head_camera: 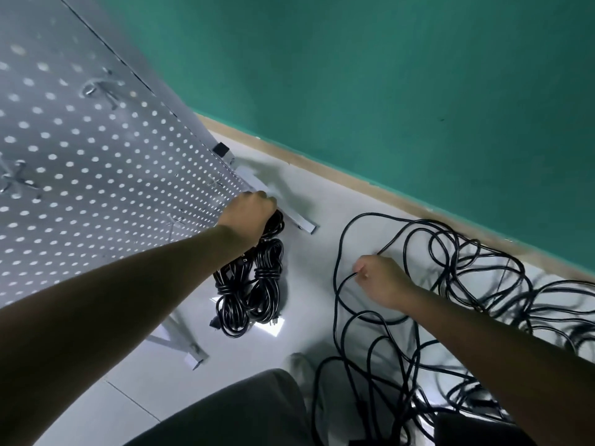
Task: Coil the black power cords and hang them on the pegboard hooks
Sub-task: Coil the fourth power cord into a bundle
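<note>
green wall (386, 75), tan baseboard (338, 178), white floor (306, 268)

Single head-worn view, looking steeply down, close over floor (315, 194), pegboard (96, 156) left

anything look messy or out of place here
Yes. A large tangle of loose black cords sprawls uncoiled over the floor by the green wall; the right hand pinches one strand. The left hand grips the coiled bundles below the pegboard.

Two coiled black power cord bundles (254, 284), wrapped at middle, hanging at lower edge of grey perforated metal pegboard (96, 149). Loose tangled black power cords (450, 284) sprawl on white floor, right of bundles.
</note>
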`<state>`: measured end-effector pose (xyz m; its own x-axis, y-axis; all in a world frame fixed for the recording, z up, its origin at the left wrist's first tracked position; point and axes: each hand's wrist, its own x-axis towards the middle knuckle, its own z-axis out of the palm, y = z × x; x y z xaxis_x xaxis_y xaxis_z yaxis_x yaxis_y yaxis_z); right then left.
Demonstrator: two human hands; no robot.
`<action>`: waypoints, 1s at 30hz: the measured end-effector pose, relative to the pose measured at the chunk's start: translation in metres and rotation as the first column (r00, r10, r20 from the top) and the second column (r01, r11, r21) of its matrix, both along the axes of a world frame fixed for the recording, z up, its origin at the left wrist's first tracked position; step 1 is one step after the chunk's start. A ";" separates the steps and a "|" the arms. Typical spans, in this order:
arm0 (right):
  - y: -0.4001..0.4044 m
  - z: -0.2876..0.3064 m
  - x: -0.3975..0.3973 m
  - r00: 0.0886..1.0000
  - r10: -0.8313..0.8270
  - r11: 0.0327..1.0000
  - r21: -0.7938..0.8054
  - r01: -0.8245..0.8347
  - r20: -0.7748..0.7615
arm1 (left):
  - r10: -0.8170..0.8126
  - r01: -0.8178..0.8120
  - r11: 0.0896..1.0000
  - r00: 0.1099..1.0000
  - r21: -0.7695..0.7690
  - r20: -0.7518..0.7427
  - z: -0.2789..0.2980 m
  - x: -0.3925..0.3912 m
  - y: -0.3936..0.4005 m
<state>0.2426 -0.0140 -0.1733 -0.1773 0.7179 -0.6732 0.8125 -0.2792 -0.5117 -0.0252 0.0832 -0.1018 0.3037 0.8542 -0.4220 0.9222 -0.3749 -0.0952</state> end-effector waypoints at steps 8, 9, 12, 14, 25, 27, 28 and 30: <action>0.007 -0.019 -0.005 0.988 0.150 0.988 -0.053 -0.147 0.040 | 0.227 -0.292 0.953 0.868 0.084 0.442 -0.009 -0.006 -0.023; 0.009 -0.022 -0.007 0.987 0.155 0.986 -0.065 -0.152 0.041 | 0.227 -0.318 0.942 0.841 0.108 0.491 -0.007 -0.006 -0.031; 0.010 -0.030 -0.009 0.986 0.154 0.987 -0.059 -0.151 0.062 | 0.212 -0.335 0.933 0.807 0.131 0.551 -0.004 -0.004 -0.062; 0.008 -0.030 -0.012 0.995 0.090 0.996 0.016 -0.091 0.040 | 0.252 -0.350 0.934 0.782 0.066 0.570 -0.008 0.001 -0.080; 0.002 0.009 0.005 0.927 0.287 0.835 -0.411 -0.366 -0.242 | 0.525 -0.246 0.791 0.744 -0.560 0.413 -0.001 0.054 -0.114; 0.005 0.025 0.010 0.912 0.349 0.806 -0.427 -0.410 -0.217 | 0.510 -0.202 0.784 0.749 -0.587 0.424 0.013 0.053 -0.104; 0.006 0.037 0.013 0.892 0.402 0.786 -0.421 -0.453 -0.210 | 0.509 -0.190 0.784 0.741 -0.591 0.437 0.022 0.052 -0.098; 0.005 0.055 0.016 0.863 0.465 0.792 -0.344 -0.505 -0.196 | 0.508 -0.184 0.788 0.734 -0.587 0.451 0.041 0.049 -0.088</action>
